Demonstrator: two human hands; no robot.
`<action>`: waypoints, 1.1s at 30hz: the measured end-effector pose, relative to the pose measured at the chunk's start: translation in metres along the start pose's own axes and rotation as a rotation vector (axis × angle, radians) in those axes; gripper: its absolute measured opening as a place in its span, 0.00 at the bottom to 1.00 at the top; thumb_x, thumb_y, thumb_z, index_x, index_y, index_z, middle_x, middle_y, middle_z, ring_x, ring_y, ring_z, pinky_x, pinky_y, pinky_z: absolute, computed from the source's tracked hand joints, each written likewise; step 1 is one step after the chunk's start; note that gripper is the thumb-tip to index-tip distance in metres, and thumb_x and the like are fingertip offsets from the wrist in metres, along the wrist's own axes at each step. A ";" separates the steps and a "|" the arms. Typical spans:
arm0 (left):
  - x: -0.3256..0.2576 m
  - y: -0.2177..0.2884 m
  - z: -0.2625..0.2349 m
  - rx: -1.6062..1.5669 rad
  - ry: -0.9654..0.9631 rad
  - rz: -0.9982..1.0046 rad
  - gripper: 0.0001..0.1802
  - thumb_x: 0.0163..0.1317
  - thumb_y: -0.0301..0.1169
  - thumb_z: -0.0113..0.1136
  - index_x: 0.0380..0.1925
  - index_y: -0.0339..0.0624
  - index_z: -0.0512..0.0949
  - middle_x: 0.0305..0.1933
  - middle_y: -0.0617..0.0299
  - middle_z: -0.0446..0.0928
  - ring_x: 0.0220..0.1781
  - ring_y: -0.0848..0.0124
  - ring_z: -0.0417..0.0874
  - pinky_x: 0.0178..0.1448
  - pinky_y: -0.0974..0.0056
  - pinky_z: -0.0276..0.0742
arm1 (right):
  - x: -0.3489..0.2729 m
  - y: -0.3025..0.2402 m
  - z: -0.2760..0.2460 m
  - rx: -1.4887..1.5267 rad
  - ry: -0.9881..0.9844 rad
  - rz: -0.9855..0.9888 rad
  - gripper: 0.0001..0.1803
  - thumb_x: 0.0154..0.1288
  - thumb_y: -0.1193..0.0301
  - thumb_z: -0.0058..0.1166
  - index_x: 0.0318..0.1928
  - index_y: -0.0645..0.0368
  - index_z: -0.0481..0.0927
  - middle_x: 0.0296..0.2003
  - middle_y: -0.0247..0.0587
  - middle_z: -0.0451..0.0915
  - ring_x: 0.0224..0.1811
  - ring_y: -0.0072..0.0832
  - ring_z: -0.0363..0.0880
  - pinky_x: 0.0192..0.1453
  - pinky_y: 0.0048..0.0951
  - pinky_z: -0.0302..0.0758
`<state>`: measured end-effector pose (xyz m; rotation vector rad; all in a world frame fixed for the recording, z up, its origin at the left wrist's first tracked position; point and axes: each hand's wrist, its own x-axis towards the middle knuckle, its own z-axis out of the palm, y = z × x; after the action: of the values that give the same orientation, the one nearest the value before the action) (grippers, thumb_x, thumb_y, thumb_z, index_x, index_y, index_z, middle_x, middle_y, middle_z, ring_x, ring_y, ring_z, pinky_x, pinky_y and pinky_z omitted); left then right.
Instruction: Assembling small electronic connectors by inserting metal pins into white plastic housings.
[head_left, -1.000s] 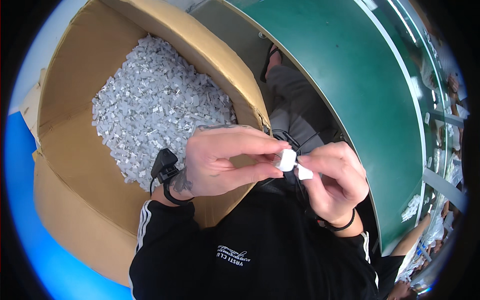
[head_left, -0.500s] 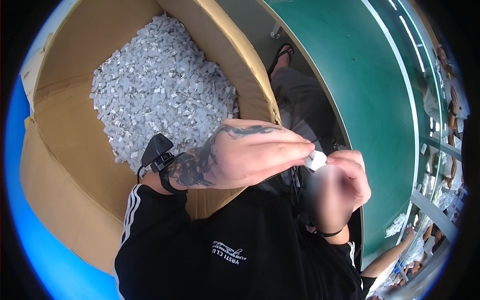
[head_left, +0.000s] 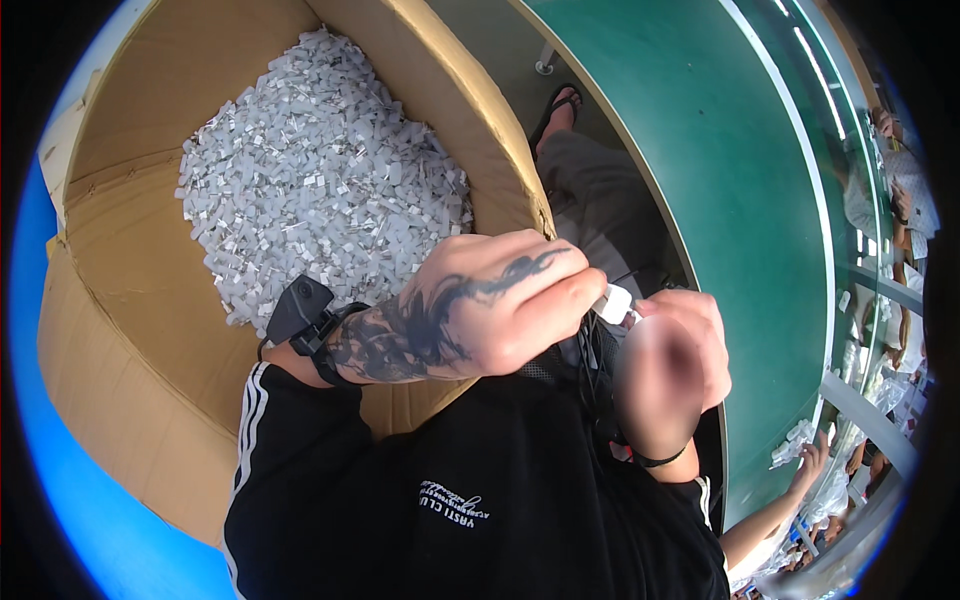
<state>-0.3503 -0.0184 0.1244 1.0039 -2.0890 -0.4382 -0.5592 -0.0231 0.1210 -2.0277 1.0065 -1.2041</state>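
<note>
In front of my chest, my left hand (head_left: 515, 295) has its fingers curled and closed on a small white plastic block (head_left: 614, 304). The block sticks out past the fingertips, and its kind I cannot make out. My right hand (head_left: 685, 350) meets it from the other side with fingers bent in a pinch. At its fingertips a thin pale bit touches or nearly touches the block's end; whether it belongs to the block I cannot tell. Part of the right hand is blurred. Each wrist has a dark band, the left one with a black device (head_left: 300, 308).
At my left stands a big cardboard box (head_left: 130, 235) with a heap of small white and translucent plastic pieces (head_left: 320, 170). A green table (head_left: 700, 150) curves along my right. Beyond it are white parts (head_left: 793, 445) and another person's hand (head_left: 812, 465).
My left hand has curled its fingers and turned its back up, shifting slightly left with the block. My right hand has moved slightly left too. The other person's hand has risen into view.
</note>
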 end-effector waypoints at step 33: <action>0.012 0.000 -0.004 0.023 -0.052 -0.008 0.13 0.38 0.20 0.65 0.28 0.37 0.75 0.26 0.61 0.73 0.27 0.68 0.80 0.24 0.68 0.75 | -0.007 0.004 -0.001 0.129 -0.018 0.119 0.08 0.55 0.86 0.58 0.36 0.69 0.79 0.31 0.46 0.78 0.29 0.26 0.77 0.32 0.22 0.74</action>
<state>-0.3519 -0.0272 0.1333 1.0247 -2.1417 -0.4496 -0.5635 -0.0194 0.1148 -1.8497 1.0001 -1.1562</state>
